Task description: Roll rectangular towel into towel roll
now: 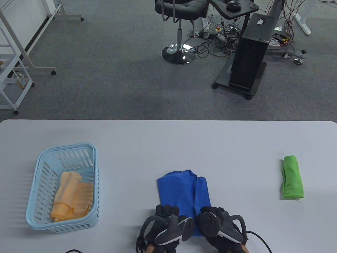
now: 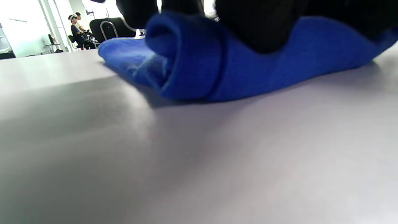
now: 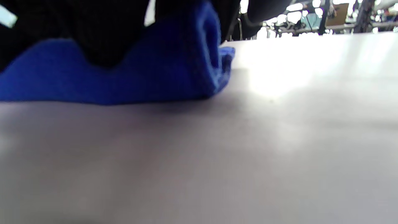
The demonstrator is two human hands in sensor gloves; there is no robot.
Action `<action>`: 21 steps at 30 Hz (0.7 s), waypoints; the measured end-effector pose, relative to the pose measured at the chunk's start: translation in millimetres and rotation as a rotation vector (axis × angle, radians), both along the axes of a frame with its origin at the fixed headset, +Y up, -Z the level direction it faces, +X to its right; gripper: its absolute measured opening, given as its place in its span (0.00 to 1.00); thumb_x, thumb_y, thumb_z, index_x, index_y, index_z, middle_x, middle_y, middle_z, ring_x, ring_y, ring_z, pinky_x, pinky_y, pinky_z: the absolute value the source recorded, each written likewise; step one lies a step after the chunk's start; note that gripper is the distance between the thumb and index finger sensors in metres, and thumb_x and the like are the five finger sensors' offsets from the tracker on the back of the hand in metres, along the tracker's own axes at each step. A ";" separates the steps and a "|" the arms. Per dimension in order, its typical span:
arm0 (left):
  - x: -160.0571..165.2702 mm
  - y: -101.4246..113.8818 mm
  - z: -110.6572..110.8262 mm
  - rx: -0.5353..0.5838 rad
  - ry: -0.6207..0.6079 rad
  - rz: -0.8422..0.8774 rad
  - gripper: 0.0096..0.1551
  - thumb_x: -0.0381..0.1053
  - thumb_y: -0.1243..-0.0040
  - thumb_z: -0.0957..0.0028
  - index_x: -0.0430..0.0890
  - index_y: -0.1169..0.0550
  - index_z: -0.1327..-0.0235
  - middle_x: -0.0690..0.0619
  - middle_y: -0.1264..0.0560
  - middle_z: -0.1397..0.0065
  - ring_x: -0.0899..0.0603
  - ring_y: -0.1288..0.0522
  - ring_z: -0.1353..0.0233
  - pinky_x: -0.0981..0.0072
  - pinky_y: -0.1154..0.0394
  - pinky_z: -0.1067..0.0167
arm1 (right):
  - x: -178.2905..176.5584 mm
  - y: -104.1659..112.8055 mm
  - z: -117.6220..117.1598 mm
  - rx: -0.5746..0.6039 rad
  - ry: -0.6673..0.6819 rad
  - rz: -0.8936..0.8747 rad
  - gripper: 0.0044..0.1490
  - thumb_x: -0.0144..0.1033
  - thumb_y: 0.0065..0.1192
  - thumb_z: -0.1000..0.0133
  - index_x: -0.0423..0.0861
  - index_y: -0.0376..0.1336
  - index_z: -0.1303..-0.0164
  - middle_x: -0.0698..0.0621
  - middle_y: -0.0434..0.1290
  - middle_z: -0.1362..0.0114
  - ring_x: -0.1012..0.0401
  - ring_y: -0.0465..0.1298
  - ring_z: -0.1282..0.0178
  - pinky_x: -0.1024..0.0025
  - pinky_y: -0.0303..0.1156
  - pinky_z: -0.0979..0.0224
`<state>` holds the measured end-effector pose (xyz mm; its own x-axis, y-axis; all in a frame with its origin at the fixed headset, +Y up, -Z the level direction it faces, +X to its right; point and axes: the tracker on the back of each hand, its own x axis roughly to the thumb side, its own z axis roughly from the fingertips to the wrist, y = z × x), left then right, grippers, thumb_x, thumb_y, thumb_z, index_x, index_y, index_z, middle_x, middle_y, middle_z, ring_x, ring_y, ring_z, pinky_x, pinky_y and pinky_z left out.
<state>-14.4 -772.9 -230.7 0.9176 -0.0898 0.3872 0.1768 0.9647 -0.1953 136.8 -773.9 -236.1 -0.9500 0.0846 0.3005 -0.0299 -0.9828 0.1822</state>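
Three towels lie on the pale, smooth counter (image 1: 168, 147), each soft and nubby. At the left, a light blue plastic basket (image 1: 39, 168) with slotted walls holds a crumpled orange towel (image 1: 72, 196). Near the middle front edge lies the blue towel (image 1: 181, 187), a folded oblong with its near end turned over into a low, thick roll. The left hand (image 1: 164, 224) and the right hand (image 1: 221, 226), both in black gloves with a grey tracker on the back, sit side by side on that rolled end, fingers curled over the cloth and gripping it. Well apart at the right, a green towel (image 1: 292, 178) lies rolled into a loose cylinder.

The table view shows the whole layout but hides the roll under the hands. The left wrist view shows the roll's open left end (image 2: 186, 59) as a rounded fold with dark fingers (image 2: 264, 25) pressing down from above; the right wrist view shows the roll's right end (image 3: 199, 56), blurred, under black fingers (image 3: 102, 34)
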 end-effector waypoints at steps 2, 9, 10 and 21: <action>1.5 1.4 -0.2 -0.050 -0.002 -0.036 0.23 0.54 0.43 0.55 0.61 0.22 0.45 0.45 0.34 0.26 0.33 0.41 0.25 0.33 0.47 0.30 | -0.4 0.5 1.2 0.000 -0.004 0.013 0.29 0.39 0.64 0.61 0.57 0.67 0.47 0.49 0.59 0.29 0.51 0.63 0.27 0.42 0.55 0.24; 2.6 6.5 7.6 -0.102 -0.002 -0.073 0.38 0.66 0.40 0.62 0.56 0.25 0.35 0.42 0.36 0.22 0.31 0.44 0.23 0.32 0.49 0.29 | 1.6 4.3 4.6 -0.048 0.006 0.029 0.42 0.57 0.62 0.66 0.54 0.67 0.40 0.46 0.57 0.26 0.48 0.61 0.25 0.40 0.54 0.24; 3.7 5.7 7.4 -0.106 -0.005 -0.084 0.40 0.66 0.39 0.63 0.55 0.26 0.34 0.42 0.37 0.22 0.31 0.44 0.23 0.31 0.49 0.29 | 0.8 3.7 4.9 -0.054 0.006 0.041 0.44 0.57 0.64 0.68 0.53 0.66 0.39 0.46 0.56 0.25 0.48 0.60 0.25 0.40 0.54 0.24; 2.9 -3.0 -1.6 -0.101 0.019 -0.059 0.35 0.57 0.38 0.59 0.50 0.28 0.36 0.44 0.33 0.26 0.33 0.40 0.24 0.32 0.46 0.30 | 0.1 -6.4 -4.3 -0.073 -0.062 0.065 0.38 0.50 0.65 0.65 0.54 0.63 0.42 0.46 0.58 0.26 0.48 0.61 0.25 0.41 0.54 0.24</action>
